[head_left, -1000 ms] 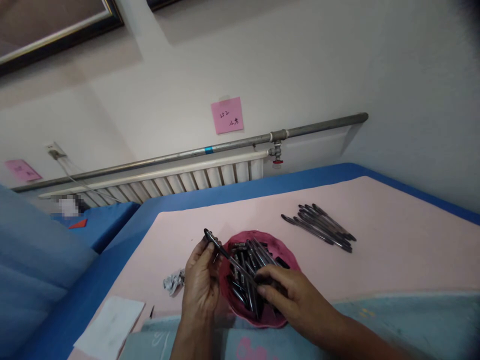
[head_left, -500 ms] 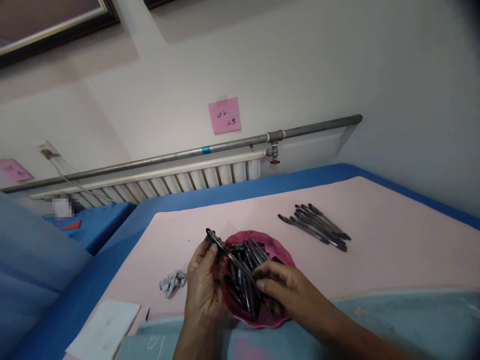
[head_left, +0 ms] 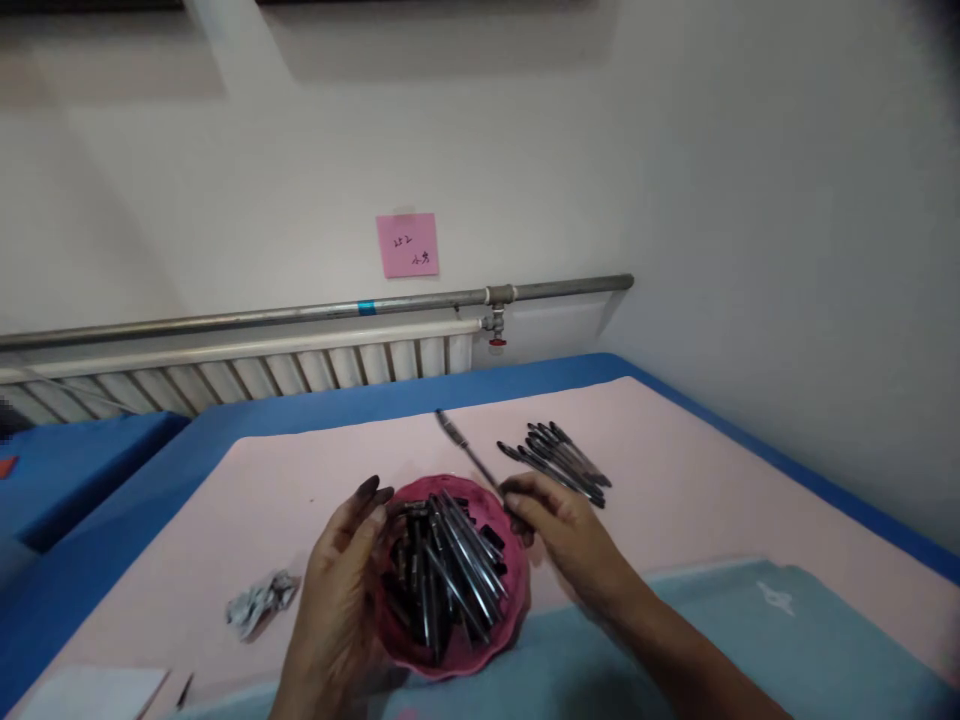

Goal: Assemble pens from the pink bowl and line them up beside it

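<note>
The right hand (head_left: 562,528) pinches 1 pen (head_left: 464,444) by its end, while the left hand (head_left: 337,585) (its grip I cannot tell) curves beside the pink bowl (head_left: 516,590).

Location type: indoor room set up for light table work. Whether the room belongs to a home, an office or a small workshop cannot be determined.

Indicators:
- Wall (head_left: 720,200): plain, pale finish.
- Radiator (head_left: 345,341): white, ribbed, positioned low along the wall.
- Pipe (head_left: 292,317): bare metal, routed horizontally above the radiator.
- Valve (head_left: 498,322): red handle, located at the radiator's end.
- Note (head_left: 409,246): pink, handwritten, fixed to the wall above the pipe.
- Table (head_left: 540,372): blue covering, with a pink sheet (head_left: 705,500) laid over it.
- Pens (head_left: 562,462): laid on the sheet; others fill a pink bowl (head_left: 444,667).
</note>
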Demonstrator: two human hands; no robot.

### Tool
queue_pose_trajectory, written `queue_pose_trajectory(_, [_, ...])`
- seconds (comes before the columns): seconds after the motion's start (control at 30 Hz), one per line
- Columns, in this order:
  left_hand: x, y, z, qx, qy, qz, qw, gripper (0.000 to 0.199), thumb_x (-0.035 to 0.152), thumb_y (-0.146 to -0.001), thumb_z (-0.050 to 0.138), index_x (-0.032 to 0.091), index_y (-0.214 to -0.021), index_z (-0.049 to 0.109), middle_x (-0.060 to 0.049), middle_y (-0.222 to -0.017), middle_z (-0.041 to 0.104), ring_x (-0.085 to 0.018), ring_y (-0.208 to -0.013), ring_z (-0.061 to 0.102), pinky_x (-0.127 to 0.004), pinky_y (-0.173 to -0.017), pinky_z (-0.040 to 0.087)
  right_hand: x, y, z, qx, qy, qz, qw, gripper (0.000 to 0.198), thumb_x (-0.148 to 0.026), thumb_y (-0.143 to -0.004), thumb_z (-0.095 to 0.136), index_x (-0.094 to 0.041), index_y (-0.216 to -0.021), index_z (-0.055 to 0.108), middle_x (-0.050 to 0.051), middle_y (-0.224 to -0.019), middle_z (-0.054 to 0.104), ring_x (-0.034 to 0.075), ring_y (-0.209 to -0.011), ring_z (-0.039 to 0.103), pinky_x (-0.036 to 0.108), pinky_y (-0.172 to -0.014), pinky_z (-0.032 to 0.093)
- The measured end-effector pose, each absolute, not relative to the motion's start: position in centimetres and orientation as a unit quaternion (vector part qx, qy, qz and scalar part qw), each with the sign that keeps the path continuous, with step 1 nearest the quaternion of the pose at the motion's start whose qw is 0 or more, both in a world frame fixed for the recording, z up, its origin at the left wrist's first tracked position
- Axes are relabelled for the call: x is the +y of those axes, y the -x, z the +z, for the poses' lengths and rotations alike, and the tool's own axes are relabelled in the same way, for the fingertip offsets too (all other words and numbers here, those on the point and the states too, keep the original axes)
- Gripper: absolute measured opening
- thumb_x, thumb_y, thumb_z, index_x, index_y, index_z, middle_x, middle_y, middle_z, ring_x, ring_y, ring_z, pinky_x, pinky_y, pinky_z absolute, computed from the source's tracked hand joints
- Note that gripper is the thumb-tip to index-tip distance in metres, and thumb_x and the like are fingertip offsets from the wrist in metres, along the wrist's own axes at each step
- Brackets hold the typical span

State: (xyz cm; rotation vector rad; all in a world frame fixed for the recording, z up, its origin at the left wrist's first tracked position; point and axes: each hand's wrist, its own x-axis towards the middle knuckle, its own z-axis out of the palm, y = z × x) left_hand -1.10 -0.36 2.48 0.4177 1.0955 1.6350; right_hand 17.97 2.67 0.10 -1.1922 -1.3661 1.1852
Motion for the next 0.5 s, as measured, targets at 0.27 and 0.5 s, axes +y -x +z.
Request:
queue_pose_trajectory(0.27, [-0.6,1.2,1.8,0.494,-0.2,0.634,0.56,0.025,0.001,-0.073,0.057,0.014,-0.093,0.065,-0.01,-0.085,0.071,-0.015,-0.07,0.068,-0.021,-0.06,0.055,5.9,-26.7,-2.9,-0.623,0.689,0.081,0.362,0.027,-0.032,-0.081,0.039,-0.019,-0.087,0.062,0.004,-0.083,0.065,0.017,-0.076,0.058,0.028,-0.068,0.041])
queue_pose_trajectory(0.5, [-0.1,1.7,0.9,0.519,-0.242,0.619,0.538,0.026,0.008,-0.071,0.061,0.016,-0.096,0.064,-0.009,-0.08,0.07,-0.016,-0.064,0.066,-0.025,-0.058,0.054,7.5,-28.2,-4.0,-0.637,0.714,0.029,0.29,0.018,-0.021,-0.08,0.044,-0.018,-0.077,0.062,0.006,-0.077,0.063,0.018,-0.073,0.056,0.028,-0.067,0.037])
